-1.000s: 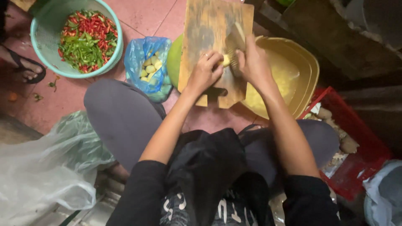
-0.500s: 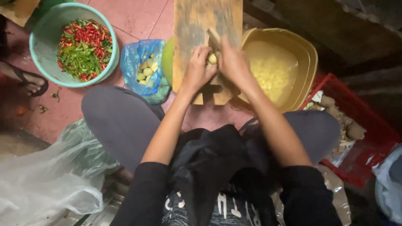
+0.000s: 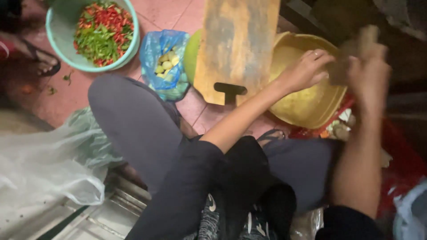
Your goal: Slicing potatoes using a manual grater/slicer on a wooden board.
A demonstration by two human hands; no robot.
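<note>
Both hands [image 3: 338, 71] over yellow basin [image 3: 307, 106] — wooden board [image 3: 238, 44] just left.

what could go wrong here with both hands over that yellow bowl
1. The right hand is blurred and seems to hold something flat, possibly a blade, close to the left hand; a nick looks possible.
2. The wooden cutting board rests partly on the yellow bowl rim, so it might tip or slide.
3. The open blue bag of peeled pieces sits right by the knee and could be knocked over.
</note>
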